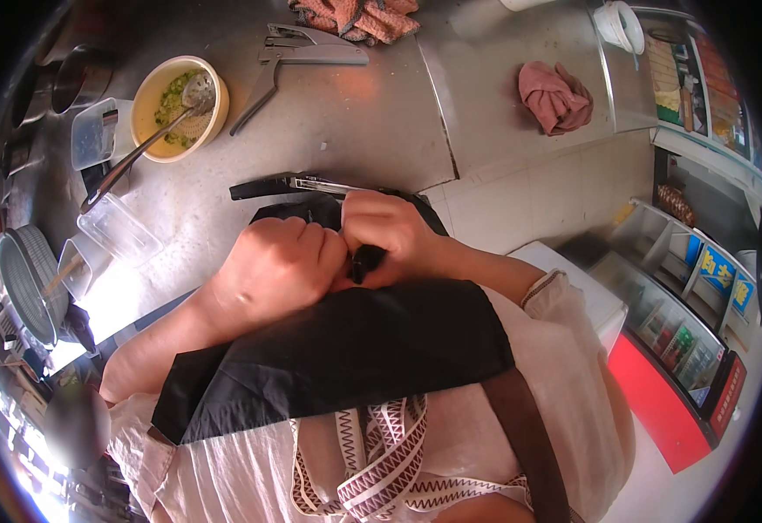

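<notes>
My left hand (281,263) and my right hand (391,234) are drawn together in front of my chest, both with curled fingers. Bunched black cloth (367,261) pokes out of my right fist, against the fingers of my left. A black apron (346,349) crosses my chest just below the hands, over a pale blouse with a patterned tie (385,462). Beyond the knuckles, more black material spreads out, with a thin silvery strip (320,185) along it; what this strip is I cannot tell. My fingertips are mostly hidden.
A steel counter (355,122) lies ahead. On it are a cream bowl (141,113) of chopped greens with a slotted spoon (196,94), clear plastic boxes (119,231), a grey plier-like tool (298,57), an orange towel (359,16) and a pink cloth (555,98). A red-sided glass display case (660,392) stands right.
</notes>
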A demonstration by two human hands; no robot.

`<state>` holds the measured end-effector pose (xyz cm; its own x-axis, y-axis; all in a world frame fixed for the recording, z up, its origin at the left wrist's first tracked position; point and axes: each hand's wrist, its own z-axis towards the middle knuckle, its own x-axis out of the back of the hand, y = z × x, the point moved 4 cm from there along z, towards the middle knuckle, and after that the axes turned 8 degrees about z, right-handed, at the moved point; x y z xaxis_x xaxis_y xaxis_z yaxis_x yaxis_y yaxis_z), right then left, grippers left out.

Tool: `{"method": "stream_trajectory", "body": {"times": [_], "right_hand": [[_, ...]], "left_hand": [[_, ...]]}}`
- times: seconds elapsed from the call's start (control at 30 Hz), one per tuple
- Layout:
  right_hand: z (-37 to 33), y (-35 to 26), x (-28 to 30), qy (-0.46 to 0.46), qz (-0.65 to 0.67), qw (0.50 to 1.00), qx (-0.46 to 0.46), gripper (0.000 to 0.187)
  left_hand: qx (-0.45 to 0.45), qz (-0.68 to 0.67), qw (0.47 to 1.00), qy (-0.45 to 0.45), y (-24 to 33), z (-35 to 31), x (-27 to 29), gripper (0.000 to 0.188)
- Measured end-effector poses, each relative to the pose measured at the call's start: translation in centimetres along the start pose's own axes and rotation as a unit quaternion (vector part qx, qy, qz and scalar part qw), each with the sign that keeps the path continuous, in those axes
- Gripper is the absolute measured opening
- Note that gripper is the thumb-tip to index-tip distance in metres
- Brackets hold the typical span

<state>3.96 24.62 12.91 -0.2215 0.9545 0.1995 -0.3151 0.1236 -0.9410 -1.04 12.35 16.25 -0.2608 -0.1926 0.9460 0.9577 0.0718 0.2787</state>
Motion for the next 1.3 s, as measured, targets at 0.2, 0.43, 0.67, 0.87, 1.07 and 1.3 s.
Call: {"method": "stream_trajectory", "body": {"times": [0.2, 0.43, 0.67, 0.87, 1.07, 1.3], "right_hand": [[0.2, -0.1, -0.2, -0.053, 0.004, 0.998, 0.039, 0.038], [0.4, -0.8, -0.2, -0.028, 0.015, 0.996, 0.085, 0.034], [-0.8, -0.7, 1.1, 0.073, 0.042, 0.992, 0.093, 0.045], [-0.8, 0.6, 4.0, 0.255, 0.226, 0.938, 0.059, 0.02], [0.4, 2.2, 7.0, 0.295, 0.356, 0.886, 0.043, 0.039], [0.2, 2.2, 6.8, 0.271, 0.362, 0.89, 0.053, 0.039]], "left_hand": [[-0.016, -0.003, 1.0, -0.005, 0.1, -0.5, 0.0, 0.023], [-0.013, -0.007, 1.0, 0.0, 0.2, -0.9, 0.2, 0.022], [0.067, -0.031, 0.997, -0.008, -0.5, -3.4, 0.3, 0.022], [0.138, -0.124, 0.982, 0.024, -2.3, -4.0, -0.1, 0.029], [0.161, -0.104, 0.979, 0.066, -2.3, -4.9, -1.0, 0.029], [0.144, -0.092, 0.983, 0.062, -1.3, -4.8, -0.7, 0.031]]}}
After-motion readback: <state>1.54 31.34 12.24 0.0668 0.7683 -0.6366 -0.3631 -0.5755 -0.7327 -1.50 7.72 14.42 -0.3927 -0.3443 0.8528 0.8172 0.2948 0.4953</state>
